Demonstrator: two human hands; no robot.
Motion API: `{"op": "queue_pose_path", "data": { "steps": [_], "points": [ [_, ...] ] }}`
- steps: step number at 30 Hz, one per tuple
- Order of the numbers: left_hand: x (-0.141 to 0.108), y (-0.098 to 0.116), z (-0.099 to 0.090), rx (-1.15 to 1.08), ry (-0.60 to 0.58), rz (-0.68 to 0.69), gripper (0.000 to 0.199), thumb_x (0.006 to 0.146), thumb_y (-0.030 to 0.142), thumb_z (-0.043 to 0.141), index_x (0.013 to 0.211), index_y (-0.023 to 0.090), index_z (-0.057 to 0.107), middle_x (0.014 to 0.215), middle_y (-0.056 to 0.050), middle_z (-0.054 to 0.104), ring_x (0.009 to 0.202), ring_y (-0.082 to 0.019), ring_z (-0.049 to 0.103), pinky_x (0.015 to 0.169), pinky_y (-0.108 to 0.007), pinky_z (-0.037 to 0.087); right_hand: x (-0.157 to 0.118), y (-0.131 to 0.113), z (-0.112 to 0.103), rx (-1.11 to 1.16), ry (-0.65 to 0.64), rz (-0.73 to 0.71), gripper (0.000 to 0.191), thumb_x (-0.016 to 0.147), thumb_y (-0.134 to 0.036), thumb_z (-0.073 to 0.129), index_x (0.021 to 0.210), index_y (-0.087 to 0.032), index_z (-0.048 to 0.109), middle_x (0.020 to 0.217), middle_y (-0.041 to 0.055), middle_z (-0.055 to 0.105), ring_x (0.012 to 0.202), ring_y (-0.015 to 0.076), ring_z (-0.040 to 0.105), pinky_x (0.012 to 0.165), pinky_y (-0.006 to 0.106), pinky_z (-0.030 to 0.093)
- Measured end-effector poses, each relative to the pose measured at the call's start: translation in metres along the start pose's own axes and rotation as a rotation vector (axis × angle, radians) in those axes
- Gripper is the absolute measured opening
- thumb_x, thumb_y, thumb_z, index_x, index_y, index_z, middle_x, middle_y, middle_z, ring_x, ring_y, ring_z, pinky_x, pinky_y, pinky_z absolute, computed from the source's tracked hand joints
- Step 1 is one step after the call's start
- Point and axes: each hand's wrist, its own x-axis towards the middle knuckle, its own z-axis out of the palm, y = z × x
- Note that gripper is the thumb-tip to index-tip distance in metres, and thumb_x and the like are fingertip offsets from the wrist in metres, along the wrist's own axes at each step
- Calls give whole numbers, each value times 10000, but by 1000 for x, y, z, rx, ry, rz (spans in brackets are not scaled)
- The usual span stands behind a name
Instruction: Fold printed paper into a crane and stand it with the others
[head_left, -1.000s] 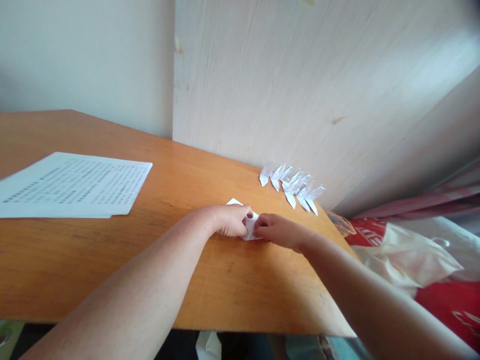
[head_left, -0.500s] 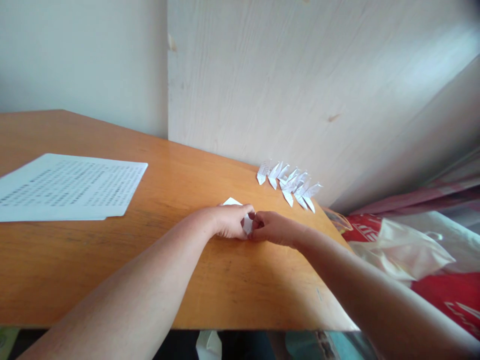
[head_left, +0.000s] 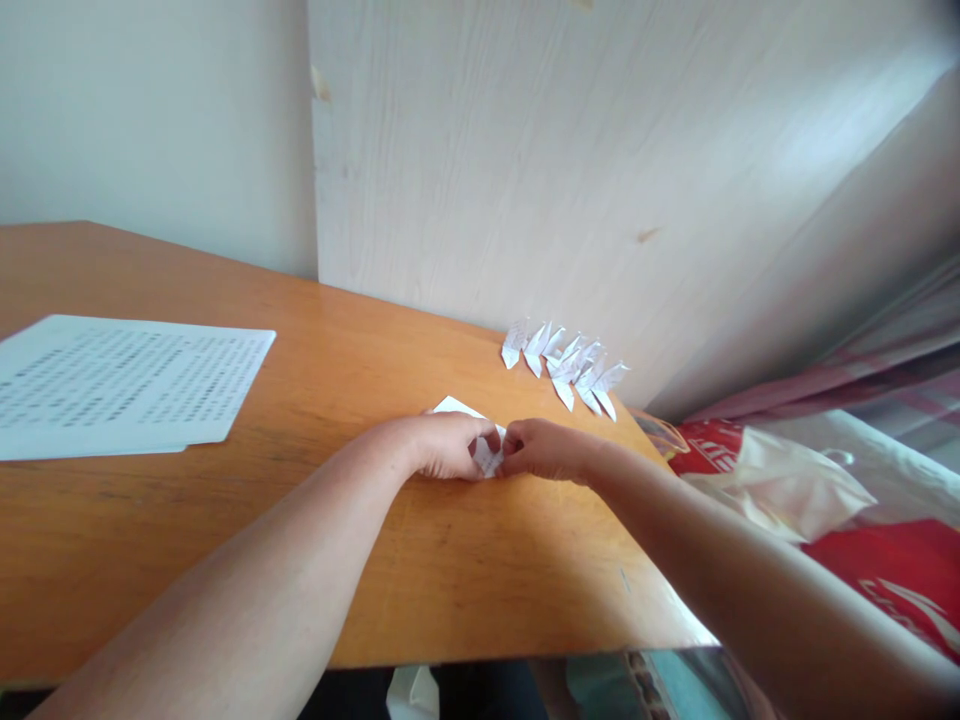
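Note:
A small piece of folded white paper (head_left: 489, 456) lies on the wooden table between my two hands. My left hand (head_left: 452, 446) is curled over it, thumb and fingers gripping its middle, and a pointed white corner sticks out beyond the knuckles. With fingertips pinched together, my right hand (head_left: 541, 449) grips the paper's right end. The fingers cover much of the sheet, so its full fold cannot be made out. Farther back, several folded white paper pieces (head_left: 568, 362) with pointed ends stand in a slanting row.
A stack of printed sheets (head_left: 142, 385) lies at the left of the table (head_left: 360, 350). A pale wooden panel (head_left: 480, 150) rises behind it. Past the right edge are a red bag (head_left: 892, 570) and a cream-coloured bag (head_left: 795, 485).
The view has shifted slightly to the right. My hands have drawn a little apart, and more of the paper shows between them.

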Motion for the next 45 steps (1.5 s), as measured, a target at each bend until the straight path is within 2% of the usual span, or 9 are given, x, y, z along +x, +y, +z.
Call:
{"op": "queue_pose_path", "data": {
  "steps": [12,21,31,45],
  "points": [
    [1,-4,1,5,-34,-34,565,714,402,614,1274,335,585,1079,0,686,838,-213,618,654,-284,426,-4,20,-11,-72,31,81,162,689,-290,703,795,-199,620,705,-28,575,641,126,483,515,246,295],
    [-2,6,-4,19,-47,-72,577,699,380,616,1273,326,589,983,1,670,842,-211,614,673,-278,419,-9,36,-21,-57,43,155,180,670,-293,714,800,-200,633,708,-25,573,655,130,491,527,246,297],
    [-1,1,-1,-35,-9,-76,568,695,389,635,1260,323,616,1011,-6,665,830,-203,611,670,-267,409,-15,70,-33,44,44,234,152,701,-278,695,764,-192,586,695,-17,578,608,114,491,532,228,343],
    [-2,-4,1,-53,10,-55,554,708,345,611,1260,297,608,982,-9,646,814,-197,611,675,-270,409,-9,89,-32,145,41,194,70,693,-211,660,699,-183,596,630,-21,570,555,105,484,502,223,334]
  ]
}}
